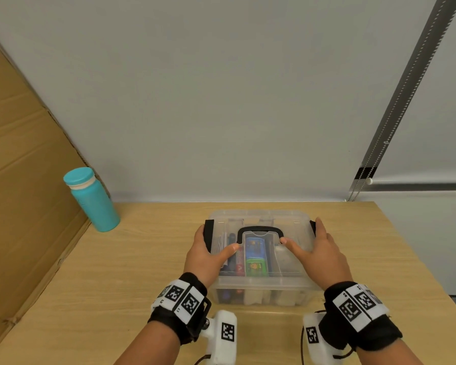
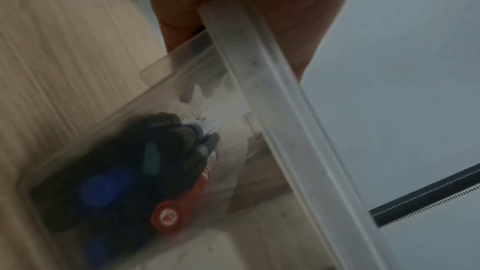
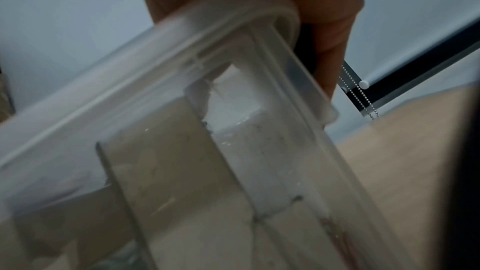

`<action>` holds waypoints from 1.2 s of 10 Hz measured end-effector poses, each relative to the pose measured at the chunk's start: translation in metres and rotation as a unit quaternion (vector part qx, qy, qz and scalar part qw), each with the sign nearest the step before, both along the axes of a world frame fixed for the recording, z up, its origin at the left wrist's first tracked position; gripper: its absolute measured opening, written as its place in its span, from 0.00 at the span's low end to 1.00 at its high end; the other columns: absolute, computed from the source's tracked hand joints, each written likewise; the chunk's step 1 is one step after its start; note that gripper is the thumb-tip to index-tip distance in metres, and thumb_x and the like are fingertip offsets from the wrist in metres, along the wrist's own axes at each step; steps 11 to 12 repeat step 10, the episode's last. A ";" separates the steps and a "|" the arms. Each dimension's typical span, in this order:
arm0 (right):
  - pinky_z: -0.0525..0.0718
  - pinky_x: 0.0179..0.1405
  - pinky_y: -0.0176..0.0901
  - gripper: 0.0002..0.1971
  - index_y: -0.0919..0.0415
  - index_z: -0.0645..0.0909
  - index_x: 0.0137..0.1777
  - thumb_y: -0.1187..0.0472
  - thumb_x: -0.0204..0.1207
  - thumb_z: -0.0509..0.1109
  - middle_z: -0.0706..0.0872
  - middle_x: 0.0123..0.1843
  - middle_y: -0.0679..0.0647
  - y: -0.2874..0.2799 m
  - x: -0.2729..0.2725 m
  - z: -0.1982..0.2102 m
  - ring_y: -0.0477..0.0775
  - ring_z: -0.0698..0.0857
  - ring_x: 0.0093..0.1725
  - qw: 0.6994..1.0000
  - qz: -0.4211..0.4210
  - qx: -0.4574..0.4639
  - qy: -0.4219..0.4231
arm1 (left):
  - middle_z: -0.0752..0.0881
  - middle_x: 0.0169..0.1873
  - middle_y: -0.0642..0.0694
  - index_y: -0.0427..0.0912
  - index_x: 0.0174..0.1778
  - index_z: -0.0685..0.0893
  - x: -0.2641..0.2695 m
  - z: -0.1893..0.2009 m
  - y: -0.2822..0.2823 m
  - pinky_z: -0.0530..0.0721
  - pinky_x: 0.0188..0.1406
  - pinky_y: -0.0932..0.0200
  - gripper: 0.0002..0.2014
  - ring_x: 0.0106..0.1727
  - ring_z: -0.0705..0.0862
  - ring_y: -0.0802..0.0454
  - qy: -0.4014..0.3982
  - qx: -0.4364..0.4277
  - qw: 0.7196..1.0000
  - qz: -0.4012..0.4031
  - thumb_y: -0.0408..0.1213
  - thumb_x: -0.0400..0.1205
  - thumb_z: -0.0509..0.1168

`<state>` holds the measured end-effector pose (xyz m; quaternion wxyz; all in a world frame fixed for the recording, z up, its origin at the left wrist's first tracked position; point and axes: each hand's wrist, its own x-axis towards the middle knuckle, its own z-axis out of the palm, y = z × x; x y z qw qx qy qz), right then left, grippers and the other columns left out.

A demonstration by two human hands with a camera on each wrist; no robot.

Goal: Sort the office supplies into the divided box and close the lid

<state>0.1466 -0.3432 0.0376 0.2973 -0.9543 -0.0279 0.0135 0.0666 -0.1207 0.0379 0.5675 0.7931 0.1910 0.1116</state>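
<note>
A clear divided box [image 1: 261,288] stands mid-table with its clear lid [image 1: 295,233] down and a black handle [image 1: 259,229] lying flat on top. Dark markers [image 2: 168,161], one with a red cap [image 2: 167,218], fill its left compartment. Blue and green packs [image 1: 256,256] lie in the middle one. My left hand [image 1: 208,252] has its thumb on the lid and its fingers wrapped over the black left latch [image 1: 209,233]. In the same way my right hand [image 1: 317,246] holds the black right latch [image 3: 305,48], fingers [image 3: 330,38] pressed against it.
A teal bottle [image 1: 92,198] stands at the back left beside a large cardboard sheet [image 1: 24,167]. The wall runs close behind the box, and a blind chain [image 1: 363,180] hangs at the back right. The wooden table [image 1: 142,259] ends at its right edge [image 1: 419,259].
</note>
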 end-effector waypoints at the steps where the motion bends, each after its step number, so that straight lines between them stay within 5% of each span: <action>1: 0.81 0.44 0.49 0.49 0.51 0.45 0.84 0.27 0.69 0.60 0.72 0.75 0.60 0.002 -0.002 0.000 0.64 0.83 0.60 0.999 0.003 -0.026 -0.027 | 0.74 0.47 0.69 0.49 0.76 0.65 0.001 -0.002 0.000 0.76 0.31 0.79 0.37 0.51 0.77 0.62 -0.003 0.001 1.000 0.003 0.42 0.73 0.75; 4: 0.78 0.30 0.42 0.43 0.50 0.39 0.84 0.29 0.73 0.45 0.74 0.65 0.62 0.009 -0.003 0.004 0.58 0.85 0.41 0.983 0.045 -0.171 -0.049 | 0.74 0.46 0.70 0.50 0.74 0.67 0.003 -0.002 -0.001 0.73 0.34 0.79 0.34 0.45 0.74 0.75 -0.001 0.014 1.000 0.009 0.42 0.73 0.75; 6: 0.82 0.44 0.47 0.40 0.48 0.51 0.83 0.31 0.75 0.56 0.69 0.71 0.62 0.006 0.001 0.002 0.63 0.85 0.53 0.997 0.035 -0.062 -0.037 | 0.77 0.46 0.66 0.49 0.73 0.68 0.002 0.003 -0.004 0.74 0.41 0.77 0.34 0.48 0.78 0.64 0.001 0.032 0.999 0.023 0.45 0.73 0.74; 8: 0.80 0.49 0.48 0.38 0.49 0.58 0.81 0.37 0.75 0.65 0.71 0.72 0.57 0.001 0.000 0.000 0.60 0.82 0.60 0.998 0.016 0.050 -0.027 | 0.81 0.58 0.52 0.48 0.76 0.66 0.000 0.002 -0.003 0.77 0.52 0.63 0.33 0.54 0.79 0.56 0.002 0.039 0.998 0.039 0.49 0.76 0.71; 9: 0.77 0.64 0.53 0.35 0.48 0.60 0.81 0.40 0.76 0.66 0.71 0.75 0.55 -0.003 -0.005 0.002 0.58 0.77 0.69 0.992 0.010 0.123 -0.010 | 0.81 0.65 0.49 0.48 0.77 0.65 0.001 0.006 -0.001 0.76 0.54 0.64 0.32 0.56 0.79 0.55 0.027 0.042 0.998 0.036 0.50 0.79 0.67; 10: 0.72 0.72 0.54 0.39 0.50 0.50 0.84 0.39 0.77 0.63 0.64 0.81 0.54 -0.012 -0.032 -0.001 0.55 0.71 0.76 0.985 0.020 0.172 -0.016 | 0.73 0.75 0.46 0.46 0.81 0.59 -0.013 0.005 0.003 0.74 0.67 0.56 0.34 0.71 0.76 0.50 0.021 0.063 0.997 0.050 0.53 0.81 0.62; 12: 0.72 0.72 0.54 0.39 0.50 0.50 0.84 0.39 0.77 0.63 0.64 0.81 0.54 -0.012 -0.032 -0.001 0.55 0.71 0.76 0.985 0.020 0.172 -0.016 | 0.73 0.75 0.46 0.46 0.81 0.59 -0.013 0.005 0.003 0.74 0.67 0.56 0.34 0.71 0.76 0.50 0.021 0.063 0.997 0.050 0.53 0.81 0.62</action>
